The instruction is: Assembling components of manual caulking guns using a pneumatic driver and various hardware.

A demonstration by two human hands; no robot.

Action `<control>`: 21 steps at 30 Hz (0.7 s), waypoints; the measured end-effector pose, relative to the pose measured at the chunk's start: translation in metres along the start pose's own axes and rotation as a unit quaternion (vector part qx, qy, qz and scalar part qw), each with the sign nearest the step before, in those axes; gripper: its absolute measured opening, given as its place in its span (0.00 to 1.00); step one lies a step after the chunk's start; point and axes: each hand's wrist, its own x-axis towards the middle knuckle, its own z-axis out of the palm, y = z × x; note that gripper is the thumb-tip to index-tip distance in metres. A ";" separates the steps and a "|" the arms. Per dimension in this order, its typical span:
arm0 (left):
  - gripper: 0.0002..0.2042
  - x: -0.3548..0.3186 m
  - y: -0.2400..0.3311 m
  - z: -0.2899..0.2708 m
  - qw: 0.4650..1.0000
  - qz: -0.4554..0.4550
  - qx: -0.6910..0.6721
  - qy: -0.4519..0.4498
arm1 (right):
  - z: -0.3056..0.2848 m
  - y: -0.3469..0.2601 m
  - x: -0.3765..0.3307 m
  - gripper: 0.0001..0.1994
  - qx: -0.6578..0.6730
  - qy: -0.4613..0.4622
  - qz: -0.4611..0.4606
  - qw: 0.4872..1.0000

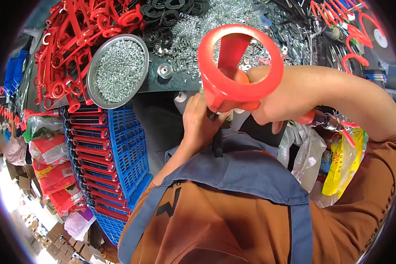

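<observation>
A red part with a wide ring [275,83] at its top stands tilted close before me, above the table's near edge. My left hand [199,118] is closed round its lower end, and a short black piece [218,144] juts down below the fingers. Partly behind the ring, my right hand [273,103] is wrapped round a red air tool [307,117]. A metal fitting [329,121] sticks out of the tool on the right. The tool's front end is hidden by the ring and hands, so whether it touches the part cannot be told.
A round metal bowl [90,79] of small screws sits left on the table, beside piled red frames [53,66]. Springs [189,35], black rings [169,17] and a small metal disc [165,71] lie rightward. Below stands a blue crate [130,154] with stacked red-handled parts; coiled red hoses [361,35] hang right.
</observation>
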 end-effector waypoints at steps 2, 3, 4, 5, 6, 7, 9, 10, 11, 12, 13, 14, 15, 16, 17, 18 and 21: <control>0.25 0.002 0.000 -0.003 1.000 0.018 -0.010 0.003 | 0.000 0.004 0.000 0.13 -0.011 0.009 -0.010 1.000; 0.26 0.002 0.000 -0.004 0.999 0.031 -0.022 0.004 | 0.002 0.009 0.001 0.13 -0.021 0.013 -0.016 1.000; 0.29 0.001 -0.003 -0.004 0.999 0.039 -0.022 -0.001 | 0.004 0.013 0.000 0.13 -0.023 0.016 -0.017 0.999; 0.29 0.000 -0.005 -0.005 0.999 0.041 -0.021 0.001 | 0.006 0.019 0.000 0.14 -0.017 0.023 -0.020 0.999; 0.31 -0.001 -0.006 -0.006 0.999 0.045 -0.027 0.010 | 0.009 0.028 0.000 0.14 -0.010 0.030 -0.023 0.999; 0.33 -0.002 -0.007 -0.006 0.998 0.046 -0.033 0.020 | 0.015 0.042 0.002 0.18 0.044 0.044 -0.022 0.998; 0.35 -0.002 -0.001 -0.007 0.998 0.045 -0.047 0.024 | 0.025 0.058 -0.008 0.18 0.114 0.062 -0.073 0.989; 0.35 -0.004 0.002 -0.009 0.998 0.009 -0.058 0.023 | 0.029 0.069 -0.009 0.19 0.130 0.076 -0.090 0.984; 0.34 -0.006 0.001 -0.010 0.997 -0.028 -0.070 0.021 | 0.033 0.076 -0.009 0.19 0.131 0.074 -0.089 0.985; 0.32 -0.007 -0.001 -0.011 0.997 -0.004 -0.061 0.043 | 0.036 0.083 -0.009 0.17 0.169 0.091 -0.105 0.976; 0.32 -0.013 -0.003 -0.013 0.997 -0.007 -0.060 0.041 | 0.040 0.087 -0.010 0.17 0.207 0.107 -0.122 0.965; 0.30 -0.021 -0.006 -0.016 0.997 -0.011 -0.063 0.051 | 0.042 0.089 -0.013 0.18 0.216 0.123 -0.116 0.962; 0.28 -0.026 -0.008 -0.019 0.996 -0.015 -0.065 0.060 | 0.044 0.093 -0.015 0.18 0.219 0.120 -0.116 0.961; 0.19 -0.028 -0.010 -0.023 0.991 0.051 -0.087 0.085 | 0.047 0.097 -0.017 0.19 0.260 0.136 -0.122 0.948; 0.19 -0.028 -0.013 -0.027 0.992 0.046 -0.084 0.085 | 0.049 0.102 -0.019 0.19 0.301 0.152 -0.128 0.933; 0.17 -0.028 -0.015 -0.031 0.989 0.112 -0.071 0.069 | 0.050 0.108 -0.019 0.21 0.333 0.149 -0.137 0.921; 0.10 -0.023 0.005 -0.039 0.993 0.104 -0.058 -0.017 | 0.057 0.127 -0.022 0.23 0.367 0.134 -0.164 0.906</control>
